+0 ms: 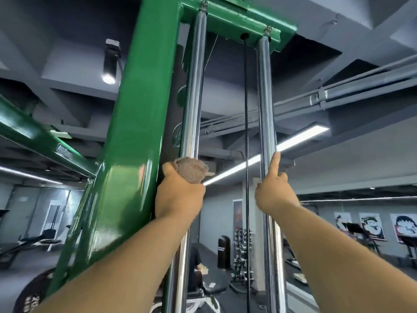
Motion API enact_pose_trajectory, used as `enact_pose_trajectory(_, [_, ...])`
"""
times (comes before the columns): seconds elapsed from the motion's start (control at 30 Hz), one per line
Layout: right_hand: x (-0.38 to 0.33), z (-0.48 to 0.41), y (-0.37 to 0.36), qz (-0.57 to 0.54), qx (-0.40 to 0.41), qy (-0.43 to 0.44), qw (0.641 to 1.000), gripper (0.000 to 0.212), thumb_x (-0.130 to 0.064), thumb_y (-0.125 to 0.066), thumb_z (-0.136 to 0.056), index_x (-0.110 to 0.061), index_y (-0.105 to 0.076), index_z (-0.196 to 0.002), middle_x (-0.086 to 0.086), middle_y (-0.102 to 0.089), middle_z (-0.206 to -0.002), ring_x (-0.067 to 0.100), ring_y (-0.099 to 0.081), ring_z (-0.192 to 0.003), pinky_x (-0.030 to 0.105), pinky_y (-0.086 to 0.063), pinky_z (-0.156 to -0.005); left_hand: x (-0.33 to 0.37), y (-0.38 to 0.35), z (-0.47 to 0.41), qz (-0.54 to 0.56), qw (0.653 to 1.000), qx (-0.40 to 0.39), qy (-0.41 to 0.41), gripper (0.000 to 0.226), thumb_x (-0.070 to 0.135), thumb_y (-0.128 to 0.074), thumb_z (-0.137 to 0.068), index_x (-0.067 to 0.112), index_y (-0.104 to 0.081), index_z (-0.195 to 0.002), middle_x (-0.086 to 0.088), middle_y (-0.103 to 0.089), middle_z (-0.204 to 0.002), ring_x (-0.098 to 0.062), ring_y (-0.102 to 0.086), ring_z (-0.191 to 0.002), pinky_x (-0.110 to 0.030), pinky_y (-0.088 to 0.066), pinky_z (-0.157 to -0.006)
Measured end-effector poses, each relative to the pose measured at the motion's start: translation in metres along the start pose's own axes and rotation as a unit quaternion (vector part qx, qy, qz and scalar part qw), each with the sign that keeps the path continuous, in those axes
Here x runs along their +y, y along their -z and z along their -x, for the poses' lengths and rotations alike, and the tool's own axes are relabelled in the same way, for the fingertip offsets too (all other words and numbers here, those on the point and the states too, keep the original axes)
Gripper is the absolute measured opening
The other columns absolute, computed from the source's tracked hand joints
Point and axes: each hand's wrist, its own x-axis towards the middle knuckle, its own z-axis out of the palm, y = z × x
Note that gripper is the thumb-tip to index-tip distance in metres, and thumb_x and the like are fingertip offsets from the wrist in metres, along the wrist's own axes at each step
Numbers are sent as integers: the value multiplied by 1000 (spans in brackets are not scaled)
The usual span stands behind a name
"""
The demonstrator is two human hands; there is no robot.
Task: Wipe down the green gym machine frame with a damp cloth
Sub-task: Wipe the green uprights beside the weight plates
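Looking straight up the green frame (135, 109) here, fat upright post running from 7 o'clock to 12, green top crossbar (237, 21) capping it at 12 to 1.

Got the left hand (180, 195) just below centre, around 7 o'clock, fist clenched tight on a brownish cloth (191, 169). Cloth bunched up against the left chrome rod (194, 86), touching it, just beside the post's inner edge. Looks more on the rod than on the green paint; can't tell whether it touches the post too. Can't tell damp or dry either.

Over at 4 o'clock, right hand (273, 190) curled round the right chrome rod (266, 98), index finger (275, 163) laid straight up along it, other fingers folded in.

Thin black cable (246, 109) hanging between the two rods, apart from both hands.

Background stuff:
- ceiling spotlight (110, 62) at 10 o'clock
- long light strip (293, 141) at 3
- grey pipes (361, 86) at 2
- dumbbell rack (242, 251) down at 5
- cartoon posters (370, 224) far out at 4
- weight plate (29, 297) tucked in the 7 o'clock corner
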Motion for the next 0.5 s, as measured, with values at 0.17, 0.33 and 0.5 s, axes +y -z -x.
enact_pose_trajectory(0.17, [4,3,-2,26,-5,4,1000,80,-16,-40,-97,-30,16,-153,28,-37,-140,41,-50,-117,46,-48,-92,-4,-1,-1,-45,998,-16,-33,57,25,-73,-79,23,-34,-120,-7,-61,-104,-31,-64,-84,-44,-58,-74])
enact_pose_trajectory(0.33, [7,-4,-11,29,-18,-13,999,86,-2,-40,-94,-20,18,-155,14,-25,-153,26,-50,-94,37,-48,-71,53,0,-52,-89,988,16,-122,81,63,-62,-83,16,-27,-138,-14,-46,-130,-36,-59,-101,-40,-47,-69])
enact_pose_trajectory(0.5, [4,0,-25,-31,52,-41,997,99,-2,-42,-94,-32,37,-144,18,-38,-134,24,-54,-82,39,-53,-72,50,-5,-67,-102,970,61,-212,62,49,-34,-98,13,-21,-148,-21,-41,-135,-42,-57,-101,-42,-43,-69])
